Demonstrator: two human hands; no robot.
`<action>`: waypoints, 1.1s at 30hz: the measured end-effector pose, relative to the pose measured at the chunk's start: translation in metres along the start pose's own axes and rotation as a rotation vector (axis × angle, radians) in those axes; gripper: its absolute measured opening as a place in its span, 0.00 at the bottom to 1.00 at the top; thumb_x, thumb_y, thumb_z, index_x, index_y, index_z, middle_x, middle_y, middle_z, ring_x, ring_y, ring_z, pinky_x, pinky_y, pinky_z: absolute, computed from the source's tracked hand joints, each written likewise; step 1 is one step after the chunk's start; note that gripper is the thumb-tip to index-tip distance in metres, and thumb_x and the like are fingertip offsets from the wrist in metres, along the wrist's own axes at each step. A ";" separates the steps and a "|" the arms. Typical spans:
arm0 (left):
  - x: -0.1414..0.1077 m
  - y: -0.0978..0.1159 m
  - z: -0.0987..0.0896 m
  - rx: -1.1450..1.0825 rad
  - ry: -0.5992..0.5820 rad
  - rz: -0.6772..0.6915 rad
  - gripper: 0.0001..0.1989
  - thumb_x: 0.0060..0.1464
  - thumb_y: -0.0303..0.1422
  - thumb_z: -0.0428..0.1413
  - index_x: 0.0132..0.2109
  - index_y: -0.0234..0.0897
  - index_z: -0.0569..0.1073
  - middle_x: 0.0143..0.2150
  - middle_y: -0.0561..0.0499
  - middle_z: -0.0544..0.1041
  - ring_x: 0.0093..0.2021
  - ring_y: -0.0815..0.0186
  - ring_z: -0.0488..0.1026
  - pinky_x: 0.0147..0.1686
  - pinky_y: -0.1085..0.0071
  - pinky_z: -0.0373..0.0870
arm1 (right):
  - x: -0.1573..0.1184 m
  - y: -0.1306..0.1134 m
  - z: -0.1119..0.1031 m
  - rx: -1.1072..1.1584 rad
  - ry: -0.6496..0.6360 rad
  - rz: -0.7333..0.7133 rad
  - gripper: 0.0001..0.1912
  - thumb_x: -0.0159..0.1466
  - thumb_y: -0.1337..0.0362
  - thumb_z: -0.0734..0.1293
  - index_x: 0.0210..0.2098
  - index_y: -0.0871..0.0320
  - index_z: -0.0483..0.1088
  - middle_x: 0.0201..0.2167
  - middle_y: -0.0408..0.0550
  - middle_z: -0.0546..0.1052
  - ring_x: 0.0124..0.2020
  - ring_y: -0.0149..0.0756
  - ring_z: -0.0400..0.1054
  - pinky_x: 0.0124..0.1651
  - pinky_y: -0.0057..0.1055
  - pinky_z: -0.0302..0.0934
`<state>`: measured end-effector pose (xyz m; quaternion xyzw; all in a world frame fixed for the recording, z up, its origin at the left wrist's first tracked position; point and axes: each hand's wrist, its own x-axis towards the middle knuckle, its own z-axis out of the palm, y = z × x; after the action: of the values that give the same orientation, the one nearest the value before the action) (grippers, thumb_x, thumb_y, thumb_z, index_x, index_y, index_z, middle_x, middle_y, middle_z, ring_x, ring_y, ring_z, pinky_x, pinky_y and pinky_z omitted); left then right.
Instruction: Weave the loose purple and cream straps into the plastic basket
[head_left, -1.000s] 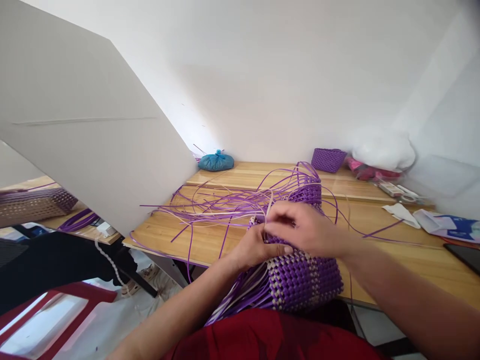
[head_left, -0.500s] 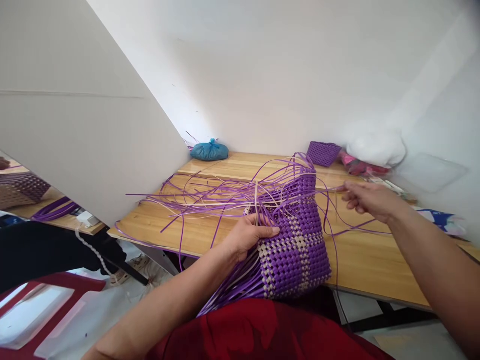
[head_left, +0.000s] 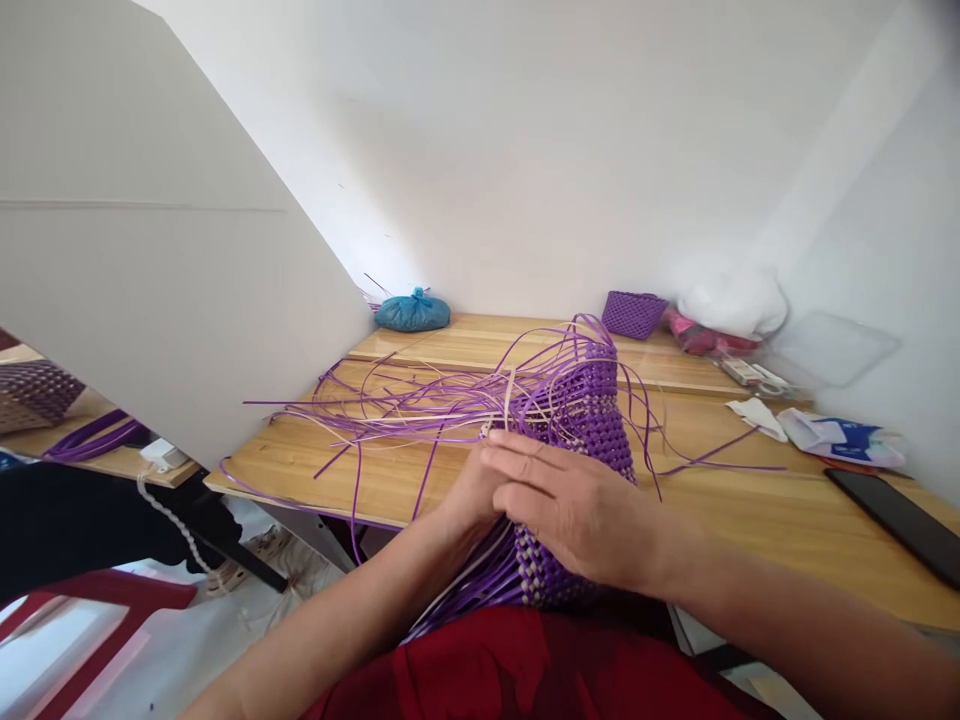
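Note:
A partly woven purple and beige basket (head_left: 600,400) of plastic strips stands tilted at the table's front edge, against my red clothing. Long loose strips (head_left: 420,400) fan out from it to the left across the table, and more hang below on its left side. My left hand (head_left: 474,490) grips the basket's left edge, its fingers mostly covered. Over it lies my right hand (head_left: 581,505), fingers bent and close together at the same edge. Whatever the right fingertips pinch is hidden. A beige strip (head_left: 509,395) sticks up just beyond both hands.
On the wooden table (head_left: 720,520) are a blue tied bag (head_left: 412,311), a small purple woven basket (head_left: 634,314), a white bag (head_left: 735,300), a tissue pack (head_left: 847,440) and a black phone-like slab (head_left: 896,520). A partition (head_left: 187,300) rises at left, with a person's dark-clothed leg below.
My right hand has come in from the right, where it held a strip drawn out, to the basket's left edge over my left hand. The view has shifted slightly.

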<state>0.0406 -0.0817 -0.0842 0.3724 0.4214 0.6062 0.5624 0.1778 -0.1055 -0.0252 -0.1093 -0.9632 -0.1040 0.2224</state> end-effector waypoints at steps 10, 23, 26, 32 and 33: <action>-0.002 -0.001 0.002 -0.093 -0.183 -0.066 0.15 0.37 0.32 0.70 0.34 0.33 0.77 0.32 0.50 0.78 0.31 0.67 0.72 0.39 0.68 0.67 | -0.022 0.068 0.004 -0.082 0.088 0.385 0.06 0.67 0.68 0.63 0.37 0.60 0.72 0.34 0.49 0.77 0.37 0.38 0.70 0.42 0.36 0.66; -0.001 -0.011 0.000 -0.124 -0.214 0.002 0.14 0.41 0.29 0.69 0.37 0.34 0.77 0.35 0.49 0.78 0.35 0.67 0.72 0.44 0.66 0.66 | -0.014 0.087 0.013 0.105 0.200 0.216 0.16 0.67 0.68 0.63 0.53 0.53 0.72 0.49 0.46 0.78 0.49 0.32 0.73 0.53 0.29 0.67; -0.002 -0.011 0.000 -0.167 -0.215 -0.038 0.13 0.40 0.30 0.69 0.35 0.34 0.77 0.34 0.50 0.77 0.33 0.69 0.71 0.43 0.68 0.66 | -0.017 0.088 0.009 0.108 0.239 0.171 0.14 0.66 0.68 0.64 0.50 0.55 0.74 0.50 0.49 0.76 0.51 0.34 0.71 0.55 0.29 0.66; -0.007 -0.004 0.003 -0.195 -0.252 -0.061 0.15 0.39 0.32 0.70 0.35 0.33 0.77 0.33 0.50 0.77 0.33 0.69 0.71 0.42 0.69 0.65 | -0.019 0.070 0.006 0.187 0.348 -0.009 0.13 0.63 0.72 0.65 0.47 0.56 0.70 0.54 0.53 0.74 0.58 0.40 0.67 0.57 0.41 0.66; -0.008 -0.002 0.003 -0.190 -0.258 -0.060 0.15 0.38 0.33 0.71 0.34 0.33 0.77 0.32 0.50 0.77 0.32 0.70 0.71 0.41 0.70 0.65 | -0.019 0.064 0.006 0.220 0.351 -0.028 0.14 0.63 0.73 0.65 0.48 0.55 0.69 0.53 0.53 0.74 0.58 0.41 0.67 0.57 0.42 0.66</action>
<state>0.0446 -0.0897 -0.0847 0.3793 0.2976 0.5734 0.6625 0.2088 -0.0457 -0.0294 -0.0511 -0.9167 -0.0187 0.3959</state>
